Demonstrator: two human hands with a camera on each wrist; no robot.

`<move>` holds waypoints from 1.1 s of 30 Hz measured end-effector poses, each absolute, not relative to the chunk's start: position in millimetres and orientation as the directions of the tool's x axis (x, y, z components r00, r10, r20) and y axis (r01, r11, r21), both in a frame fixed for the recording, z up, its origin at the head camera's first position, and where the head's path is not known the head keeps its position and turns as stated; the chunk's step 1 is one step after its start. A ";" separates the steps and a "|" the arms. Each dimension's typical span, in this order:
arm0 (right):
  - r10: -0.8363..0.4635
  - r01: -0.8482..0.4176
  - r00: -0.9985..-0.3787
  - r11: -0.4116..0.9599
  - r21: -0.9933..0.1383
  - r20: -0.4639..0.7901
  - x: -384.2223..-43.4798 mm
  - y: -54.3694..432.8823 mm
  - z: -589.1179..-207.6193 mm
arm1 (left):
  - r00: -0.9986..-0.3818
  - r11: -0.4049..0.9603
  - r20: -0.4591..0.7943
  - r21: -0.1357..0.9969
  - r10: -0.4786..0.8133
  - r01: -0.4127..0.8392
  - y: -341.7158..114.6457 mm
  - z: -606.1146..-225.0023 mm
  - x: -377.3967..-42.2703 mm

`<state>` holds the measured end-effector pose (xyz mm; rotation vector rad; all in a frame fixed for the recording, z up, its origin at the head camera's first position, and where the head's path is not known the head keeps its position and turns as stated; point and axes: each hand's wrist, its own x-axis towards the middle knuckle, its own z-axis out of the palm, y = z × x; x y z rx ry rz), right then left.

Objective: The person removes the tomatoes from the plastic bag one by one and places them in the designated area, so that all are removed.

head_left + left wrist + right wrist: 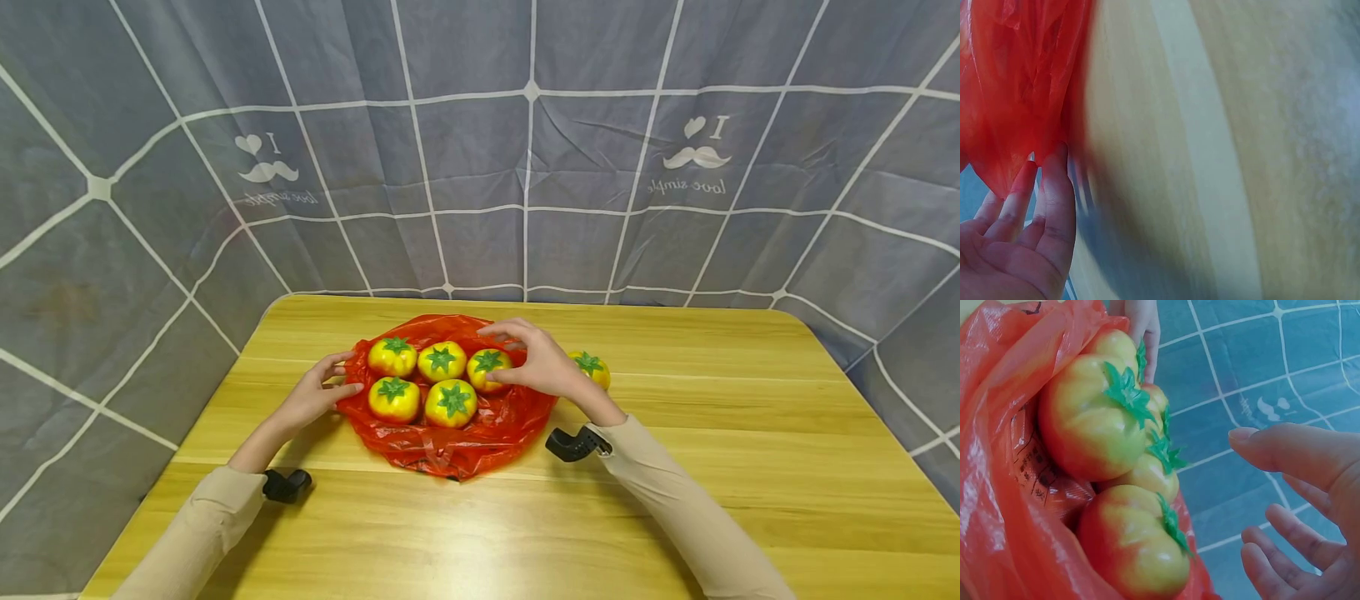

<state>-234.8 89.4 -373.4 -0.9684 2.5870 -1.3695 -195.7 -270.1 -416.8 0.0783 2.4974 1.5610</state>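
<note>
Several yellow-and-red toy tomatoes with green star-shaped tops, such as the front one (451, 403), sit in two rows inside an opened red plastic bag (442, 454). My left hand (317, 390) is at the bag's left edge, its fingertips right at the red film and its thumb apart from the fingers. Above the rightmost tomato (487, 367) in the bag is my right hand (542, 360), thumb and fingers spread. In the right wrist view that hand (1310, 519) has nothing between its fingers. Another tomato (592, 367) lies outside the bag, partly hidden behind the right wrist.
All this rests on a wooden table (712, 433) with rounded far corners. A grey curtain (480, 158) with white grid lines hangs behind and along both sides. Black wrist devices sit at the left cuff (232, 492) and right cuff (622, 433).
</note>
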 end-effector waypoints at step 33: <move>-0.564 -0.448 -0.810 0.412 -0.794 0.164 -248.5 93.1 -401.5 | -0.980 0.427 -0.136 0.902 0.148 -0.061 -270.8 -417.4 -194.9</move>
